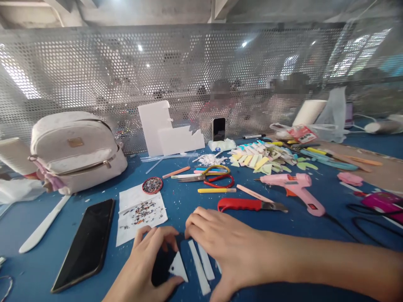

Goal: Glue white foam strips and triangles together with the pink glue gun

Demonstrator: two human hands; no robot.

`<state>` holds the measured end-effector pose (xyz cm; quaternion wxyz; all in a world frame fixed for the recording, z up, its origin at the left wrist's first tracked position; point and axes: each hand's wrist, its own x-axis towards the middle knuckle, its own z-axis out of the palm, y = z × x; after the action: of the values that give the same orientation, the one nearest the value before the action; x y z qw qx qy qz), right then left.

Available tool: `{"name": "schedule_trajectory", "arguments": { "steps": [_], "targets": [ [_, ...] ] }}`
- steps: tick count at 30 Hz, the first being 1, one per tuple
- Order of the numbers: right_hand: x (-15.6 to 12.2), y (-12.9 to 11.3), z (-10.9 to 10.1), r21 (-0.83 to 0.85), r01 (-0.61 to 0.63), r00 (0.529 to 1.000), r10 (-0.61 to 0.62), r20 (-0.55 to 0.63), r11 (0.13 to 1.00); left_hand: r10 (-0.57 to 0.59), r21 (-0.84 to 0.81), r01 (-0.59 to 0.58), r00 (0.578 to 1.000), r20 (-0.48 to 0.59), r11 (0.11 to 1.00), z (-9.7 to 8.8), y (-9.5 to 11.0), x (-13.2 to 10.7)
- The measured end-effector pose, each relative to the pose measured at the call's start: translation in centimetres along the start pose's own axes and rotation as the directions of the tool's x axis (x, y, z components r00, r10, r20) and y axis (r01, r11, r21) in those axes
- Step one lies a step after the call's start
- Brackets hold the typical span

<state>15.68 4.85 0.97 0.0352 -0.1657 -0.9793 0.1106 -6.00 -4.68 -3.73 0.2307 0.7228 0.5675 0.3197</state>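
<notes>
Between the thumb and fingers of my left hand (151,260) is a small white triangular piece (179,267) with a black dot on it. Its material is hard to make out, perhaps foam board. My right hand (226,243) reaches over the table from the right, thumb apart from the fingers, arched above narrow white strips (199,268). The strips lie flat on the blue table, partly hidden under that palm; whether the fingertips touch them I cannot tell. Left of my hands, a white paper sheet (126,228) carries dark crumbs and a small red-rimmed dish (152,185).
Beyond my hands lie a red utility knife (241,204), scissors (192,178) and a pink glue gun (292,182). A black phone (85,245) and white backpack (75,147) are at left. A pile of paper pieces (258,157) sits before the perforated metal screen (182,67).
</notes>
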Motion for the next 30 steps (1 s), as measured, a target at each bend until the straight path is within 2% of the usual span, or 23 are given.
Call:
{"name": "schedule_trajectory", "arguments": {
  "steps": [4, 10, 16, 19, 24, 30],
  "targets": [
    [0.4, -0.7, 0.8, -0.017, -0.064, 0.998, 0.064, -0.004, 0.998, 0.003, 0.006, -0.003, 1.0, -0.008, 1.0, 0.0, 0.0, 0.0],
    [0.4, 0.0, 0.1, 0.053, -0.011, 0.999, 0.013, -0.045, 0.999, 0.015, -0.001, -0.015, 1.0, -0.012, 1.0, 0.0, -0.2, 0.0],
    [-0.1, 0.4, -1.2, -0.044, -0.039, 0.994, 0.043, 0.096, 0.998, 0.046, 0.025, -0.046, 0.999, 0.011, 0.999, 0.0, -0.4, 0.0],
    [0.1, 0.1, -1.5, -0.035, -0.059, 0.991, 0.063, 0.12, 0.998, 0.044, 0.05, -0.045, 0.999, 0.019, 0.998, -0.1, -0.4, 0.1],
    [-0.4, 0.0, -3.6, 0.099, -0.125, 0.986, 0.112, 0.126, 0.987, 0.06, 0.108, -0.07, 0.994, 0.091, 0.992, -0.5, -0.5, 0.4],
    [-0.8, 0.3, -6.4, 0.279, -0.226, 0.936, 0.13, 0.326, 0.933, 0.049, 0.139, -0.07, 0.988, 0.145, 0.988, -0.7, -0.7, 0.3]
  ]
}}
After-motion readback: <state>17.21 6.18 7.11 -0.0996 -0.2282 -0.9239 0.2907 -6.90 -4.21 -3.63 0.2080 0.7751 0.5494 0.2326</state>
